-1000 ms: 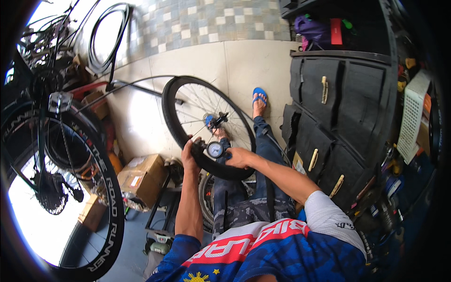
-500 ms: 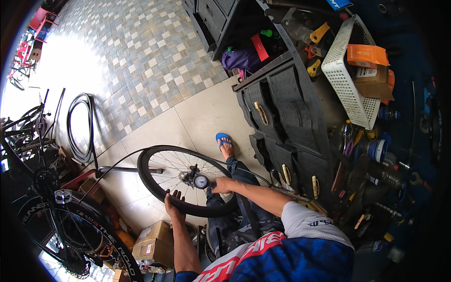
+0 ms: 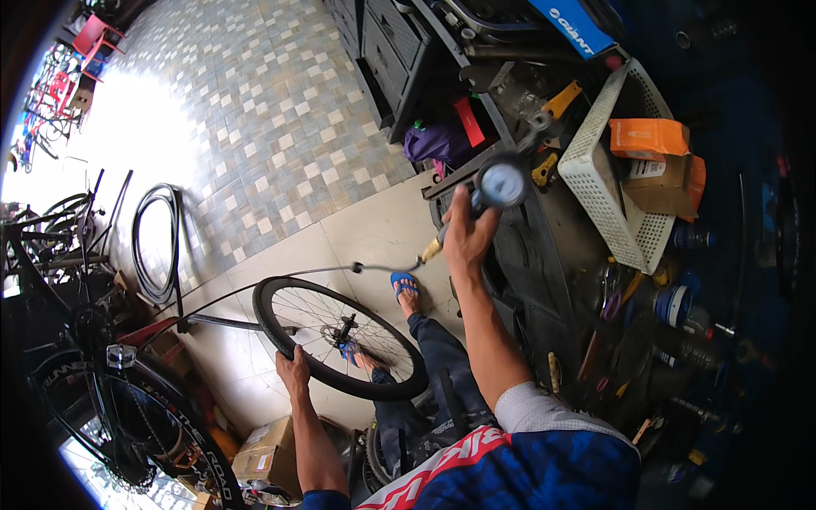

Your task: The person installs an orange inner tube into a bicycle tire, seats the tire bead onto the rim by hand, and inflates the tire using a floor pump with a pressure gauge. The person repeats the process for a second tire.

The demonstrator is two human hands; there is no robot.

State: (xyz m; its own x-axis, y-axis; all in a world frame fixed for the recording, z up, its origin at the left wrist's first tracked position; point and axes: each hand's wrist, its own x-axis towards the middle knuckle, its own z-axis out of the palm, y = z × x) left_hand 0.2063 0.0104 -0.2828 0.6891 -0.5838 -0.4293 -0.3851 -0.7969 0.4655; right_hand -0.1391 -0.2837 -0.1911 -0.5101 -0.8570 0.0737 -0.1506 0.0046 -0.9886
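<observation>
My left hand grips the black tire of a loose spoked bicycle wheel, held tilted above the floor over my legs. My right hand is raised away from the wheel, fingers closed round an air inflator with a round dial gauge. The inflator points up toward the cluttered shelf; its hose runs from a yellow fitting below my hand across to the left.
A black bicycle stands at the left, near a cardboard box and a coiled hose. A black drawer unit is at my right, with a white plastic basket, orange boxes and several tools. Red chairs are far back.
My right hand has lifted the gauge from the wheel's rim up and to the right, toward the shelf. My left hand still holds the wheel. The view has shifted toward the right-side shelf.
</observation>
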